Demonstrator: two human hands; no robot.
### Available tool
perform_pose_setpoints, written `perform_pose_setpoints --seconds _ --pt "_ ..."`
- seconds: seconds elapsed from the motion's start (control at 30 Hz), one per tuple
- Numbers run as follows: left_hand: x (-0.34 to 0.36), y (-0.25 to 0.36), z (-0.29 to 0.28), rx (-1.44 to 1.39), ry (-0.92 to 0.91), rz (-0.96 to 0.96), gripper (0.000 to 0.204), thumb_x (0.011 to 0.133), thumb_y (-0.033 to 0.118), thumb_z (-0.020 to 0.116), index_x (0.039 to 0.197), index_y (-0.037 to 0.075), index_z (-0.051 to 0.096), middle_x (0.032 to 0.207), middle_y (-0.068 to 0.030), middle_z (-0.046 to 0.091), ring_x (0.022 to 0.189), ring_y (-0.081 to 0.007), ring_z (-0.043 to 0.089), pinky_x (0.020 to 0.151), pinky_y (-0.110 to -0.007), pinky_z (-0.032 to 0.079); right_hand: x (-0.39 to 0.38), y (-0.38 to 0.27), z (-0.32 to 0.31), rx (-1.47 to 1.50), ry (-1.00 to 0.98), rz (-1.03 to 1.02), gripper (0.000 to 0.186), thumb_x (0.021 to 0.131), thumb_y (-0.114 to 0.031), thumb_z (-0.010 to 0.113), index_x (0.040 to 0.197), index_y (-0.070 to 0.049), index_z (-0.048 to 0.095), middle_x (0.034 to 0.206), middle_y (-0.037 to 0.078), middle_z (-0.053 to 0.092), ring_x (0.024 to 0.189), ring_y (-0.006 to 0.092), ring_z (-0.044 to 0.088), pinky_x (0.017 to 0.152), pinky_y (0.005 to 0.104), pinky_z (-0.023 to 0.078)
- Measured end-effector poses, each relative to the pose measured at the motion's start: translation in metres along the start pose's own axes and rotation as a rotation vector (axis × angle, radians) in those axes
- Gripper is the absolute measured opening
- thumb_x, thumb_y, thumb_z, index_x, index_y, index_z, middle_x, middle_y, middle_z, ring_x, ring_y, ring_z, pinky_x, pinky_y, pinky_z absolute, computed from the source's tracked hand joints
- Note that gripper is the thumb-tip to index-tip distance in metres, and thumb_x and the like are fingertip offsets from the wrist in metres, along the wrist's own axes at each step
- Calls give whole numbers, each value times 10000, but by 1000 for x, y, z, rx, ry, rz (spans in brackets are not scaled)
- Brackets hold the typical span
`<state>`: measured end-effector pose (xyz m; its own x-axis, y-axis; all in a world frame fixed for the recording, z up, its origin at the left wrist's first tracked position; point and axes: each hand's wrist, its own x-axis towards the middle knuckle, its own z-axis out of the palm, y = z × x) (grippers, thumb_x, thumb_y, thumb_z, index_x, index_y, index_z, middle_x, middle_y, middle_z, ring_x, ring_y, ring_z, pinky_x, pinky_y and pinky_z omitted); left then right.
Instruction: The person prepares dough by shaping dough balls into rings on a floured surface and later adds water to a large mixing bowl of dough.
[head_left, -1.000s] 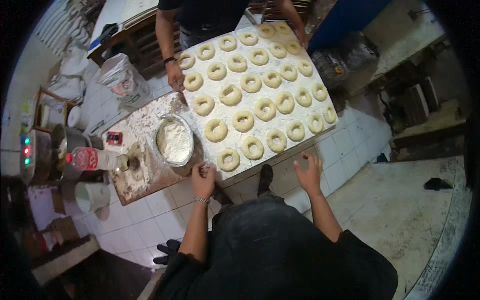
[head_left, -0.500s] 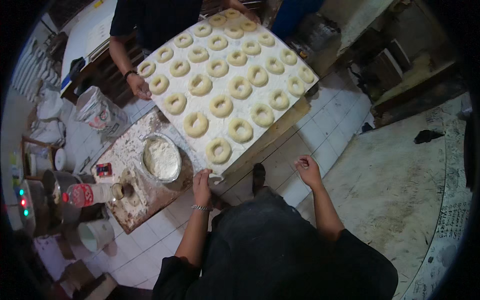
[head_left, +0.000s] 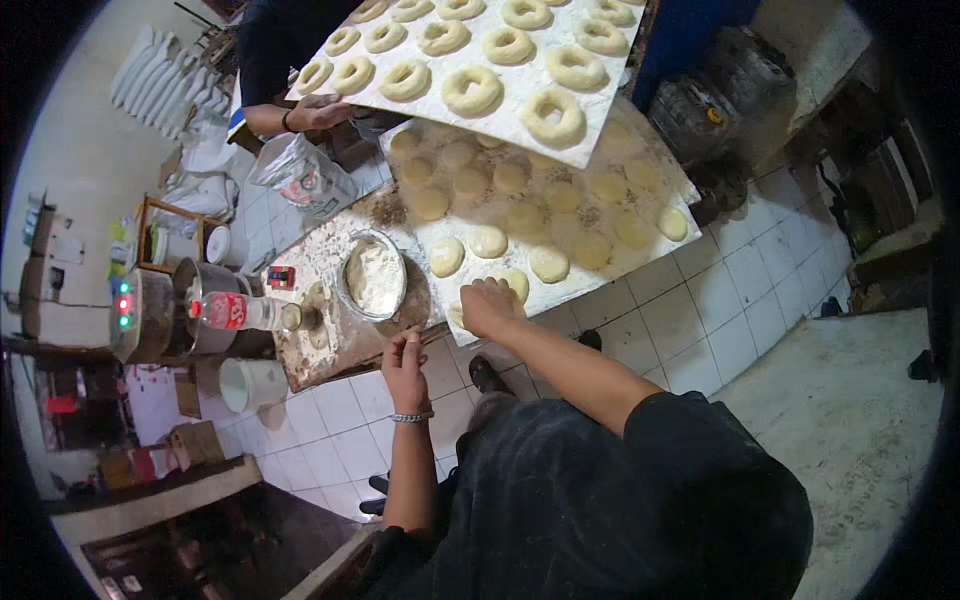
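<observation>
**Hand Position at the Near Corner of the Lower Board**

Clock positions are read from the right hand.

Right hand (head_left: 488, 308): curled, knuckles up, over the lower board's near-left corner; its grip is hidden beneath. Dough discs (head_left: 548, 265) lie just beside it, and across the board from 11 to 2 o'clock.

Left hand (head_left: 405, 370): at 8 o'clock, half open, empty as far as visible, fingers toward the edge of the bench (head_left: 330, 352).

Lower board (head_left: 465, 222): near edge runs toward 2 o'clock; floor tiles (head_left: 720, 312) lie beyond at 3 o'clock.

Upper board (head_left: 510, 118): tilted, bearing dough rings (head_left: 470, 92); near corner at 1 o'clock, with room between corner and hand. Co-worker's hand (head_left: 325, 112) supports it at 11 o'clock.

Flour bowl (head_left: 373, 277): 10 o'clock.
</observation>
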<state>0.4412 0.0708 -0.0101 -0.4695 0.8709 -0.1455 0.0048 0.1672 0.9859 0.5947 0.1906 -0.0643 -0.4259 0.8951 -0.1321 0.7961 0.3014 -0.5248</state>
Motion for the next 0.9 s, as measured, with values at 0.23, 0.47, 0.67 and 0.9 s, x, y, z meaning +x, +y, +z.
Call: perform_pose_setpoints --seconds 0.23,0.47,0.67,0.9 --pt "42 -9 61 46 -339 -18 473 877 169 757 1267 -35 584 1100 -99 676 1051 -179 622 938 -319 501 -13 37 -46 938 -57 39 365 766 -168 753 1074 0 652 989 133 703 891 226 670 794 351 529" --pt "101 51 81 -88 -741 -172 321 858 221 776 1081 9 680 914 -14 693 748 -66 611 629 -206 477 -25 21 -112 1163 88 191 475 822 -69 751 1233 42 541 989 98 706 855 136 667 718 258 526" --pt "114 41 49 295 -1050 -16 257 820 152 756 1003 -12 681 886 -24 700 721 -102 632 647 -249 518 -51 -4 -90 989 -86 112 461 790 -5 710 1226 28 565 1063 73 676 941 113 639 814 265 522" --pt "55 28 67 -69 -636 174 290 803 201 734 991 -15 694 1007 -162 710 857 -190 691 753 -321 541 -64 -12 -80 965 241 258 283 839 -164 699 1064 4 669 983 84 691 866 139 635 745 302 512"
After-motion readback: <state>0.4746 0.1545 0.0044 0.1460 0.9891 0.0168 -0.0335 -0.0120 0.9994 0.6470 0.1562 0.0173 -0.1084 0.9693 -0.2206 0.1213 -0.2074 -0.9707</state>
